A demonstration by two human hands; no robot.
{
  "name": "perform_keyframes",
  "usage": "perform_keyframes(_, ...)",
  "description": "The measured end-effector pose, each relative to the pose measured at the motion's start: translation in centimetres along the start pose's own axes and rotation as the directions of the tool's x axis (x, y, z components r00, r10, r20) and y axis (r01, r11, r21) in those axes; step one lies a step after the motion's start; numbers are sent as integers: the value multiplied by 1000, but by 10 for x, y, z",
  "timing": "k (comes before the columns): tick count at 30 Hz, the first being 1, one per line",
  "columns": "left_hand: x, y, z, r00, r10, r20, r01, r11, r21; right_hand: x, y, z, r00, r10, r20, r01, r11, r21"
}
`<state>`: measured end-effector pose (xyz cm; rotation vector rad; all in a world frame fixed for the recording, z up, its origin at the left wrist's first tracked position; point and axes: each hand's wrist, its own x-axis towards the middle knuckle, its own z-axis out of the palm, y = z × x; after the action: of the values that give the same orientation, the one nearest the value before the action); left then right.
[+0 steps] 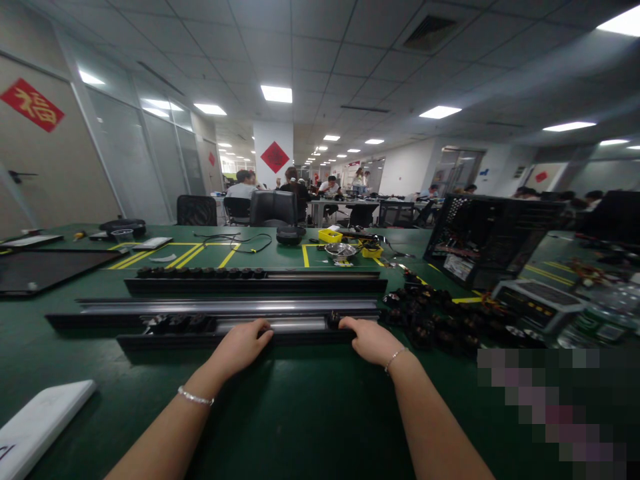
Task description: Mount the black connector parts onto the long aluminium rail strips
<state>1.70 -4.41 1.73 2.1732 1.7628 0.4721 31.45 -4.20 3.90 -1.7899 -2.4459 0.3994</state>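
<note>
My left hand (241, 347) and right hand (371, 340) both rest on the nearest rail (235, 331), which lies flat across the green bench (300, 413) straight in front of me. My fingers curl over its near edge, left hand around the middle, right hand near its right end; how firmly they grip I cannot tell. Just behind lie a second rail (227, 308) and a third rail (255, 283), all parallel. A heap of small black parts (435, 317) sits just right of my right hand, with an open black computer case (487, 240) beyond it. A white board (40, 420) lies near my left arm. The nearest rail is long, black, with a shiny metal strip down its channel and a few black pieces set in it.
</note>
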Motion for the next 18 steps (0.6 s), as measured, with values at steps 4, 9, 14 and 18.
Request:
perform_keyframes(4,0,1,-1,1000,-7,7,7,1000,-1,0,0,0,1000,10,11,-10,1000,-5)
perform_keyframes(9,0,1,-1,1000,-4,7,4,1000,2,0,1,-1,1000,17,8,-17,1000,18)
perform_keyframes(14,0,2,-1,1000,-15,14,15,1000,9,-2,2,-5,1000,28,-5,-28,999,23)
perform_keyframes(18,0,2,-2,1000,-18,11,18,1000,9,-2,3,-6,999,43,8,-43,999,28)
